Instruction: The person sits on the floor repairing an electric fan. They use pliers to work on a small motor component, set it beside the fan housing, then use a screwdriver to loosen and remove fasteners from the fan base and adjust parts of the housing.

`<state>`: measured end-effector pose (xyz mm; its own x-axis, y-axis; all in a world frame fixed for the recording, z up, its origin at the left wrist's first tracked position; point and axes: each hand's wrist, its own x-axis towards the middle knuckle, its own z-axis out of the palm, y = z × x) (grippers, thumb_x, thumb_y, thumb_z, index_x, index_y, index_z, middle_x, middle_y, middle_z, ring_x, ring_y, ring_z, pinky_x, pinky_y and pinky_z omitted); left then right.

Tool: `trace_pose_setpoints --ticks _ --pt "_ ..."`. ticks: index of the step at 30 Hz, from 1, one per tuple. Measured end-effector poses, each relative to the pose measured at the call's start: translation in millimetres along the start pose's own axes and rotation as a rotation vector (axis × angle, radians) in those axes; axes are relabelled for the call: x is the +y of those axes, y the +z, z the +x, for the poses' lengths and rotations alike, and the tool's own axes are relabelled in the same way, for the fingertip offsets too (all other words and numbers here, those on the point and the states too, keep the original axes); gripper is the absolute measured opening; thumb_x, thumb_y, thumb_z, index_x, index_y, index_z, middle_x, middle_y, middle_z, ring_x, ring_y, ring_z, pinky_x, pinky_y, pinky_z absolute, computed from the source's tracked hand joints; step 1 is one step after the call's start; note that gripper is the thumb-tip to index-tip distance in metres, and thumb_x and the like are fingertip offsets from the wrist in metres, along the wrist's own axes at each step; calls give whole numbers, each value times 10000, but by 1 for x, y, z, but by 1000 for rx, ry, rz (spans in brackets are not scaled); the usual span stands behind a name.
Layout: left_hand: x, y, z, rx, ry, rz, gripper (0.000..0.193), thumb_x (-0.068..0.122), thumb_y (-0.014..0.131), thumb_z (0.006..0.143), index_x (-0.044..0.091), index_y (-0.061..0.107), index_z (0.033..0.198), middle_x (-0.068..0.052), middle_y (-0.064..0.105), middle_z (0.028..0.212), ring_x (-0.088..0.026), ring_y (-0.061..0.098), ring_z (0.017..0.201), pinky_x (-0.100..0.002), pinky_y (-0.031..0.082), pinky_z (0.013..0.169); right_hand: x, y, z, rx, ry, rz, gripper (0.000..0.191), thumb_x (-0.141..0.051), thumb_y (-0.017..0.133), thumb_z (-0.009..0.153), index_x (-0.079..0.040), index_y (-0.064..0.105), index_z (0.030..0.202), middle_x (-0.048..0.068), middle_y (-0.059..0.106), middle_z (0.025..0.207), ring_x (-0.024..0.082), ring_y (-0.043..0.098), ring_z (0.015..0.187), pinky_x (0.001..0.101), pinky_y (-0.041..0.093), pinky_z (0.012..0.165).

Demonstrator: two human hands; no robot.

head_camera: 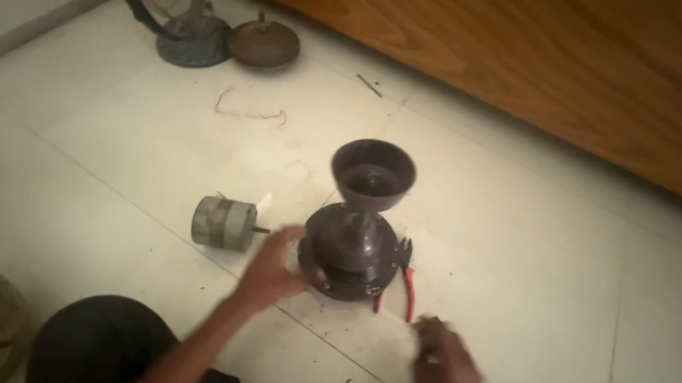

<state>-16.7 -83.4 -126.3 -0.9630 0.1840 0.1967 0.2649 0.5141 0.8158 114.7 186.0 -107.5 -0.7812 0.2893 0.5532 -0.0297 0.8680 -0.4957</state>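
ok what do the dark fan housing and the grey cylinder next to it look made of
The dark fan housing looks like brown painted or coated metal, perhaps plastic: a smooth, dull sheen. The grey cylinder looks like bare, dull metal with a banded middle and a thin shaft. Blur leaves both uncertain.

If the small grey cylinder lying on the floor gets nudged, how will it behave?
The grey cylinder lies on its side on the smooth floor tile, so it would probably roll. It looks like solid metal, likely heavy for its size and rigid. The stub shaft at one end may make it curve.
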Motion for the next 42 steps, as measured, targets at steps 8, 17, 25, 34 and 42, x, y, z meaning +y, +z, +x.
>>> trace_pose_setpoints --ticks 8,17,25,34,42 --pt "-33 51 -15 12 -80 57 829 305 917 682 12 545 1362 -208 461 1487 -381 484 1349 -434 432 1105 -46 -42 63 147 575 774 270 33 702 894 47 461 1014 205 749 986 236 786 871 348 667 682" --pt "-36 64 -21 96 -219 -174 749 212 946 630 35 596 1268 -149 535 1370 -248 657 1148 -325 616 882 -67 8 64 160 449 510 273 -80 799 890 7 541 898 129 765 852 148 726 750 282 596 672" --pt "-17 55 -21 101 -258 -168 715 180 971 610 29 626 1218 -131 655 1058 -217 709 863 -316 606 743 -63 9 60 90 429 270 345 -206 835 900 -6 556 864 88 759 782 128 627 625 272 513 601" --pt "-10 49 -21 79 -364 -471 654 149 919 668 30 640 1247 -118 793 1007 -161 783 867 -291 618 763 -60 11 59 110 407 297 351 -213 834 915 -1 557 881 95 715 762 134 615 651 271 517 619" --pt "-18 56 -19 110 -384 -503 618 114 903 675 27 655 1235 -122 777 1009 -172 780 825 -296 616 740 -63 10 61 98 366 334 378 -211 816 901 -11 502 836 50 758 820 86 627 586 272 500 539"
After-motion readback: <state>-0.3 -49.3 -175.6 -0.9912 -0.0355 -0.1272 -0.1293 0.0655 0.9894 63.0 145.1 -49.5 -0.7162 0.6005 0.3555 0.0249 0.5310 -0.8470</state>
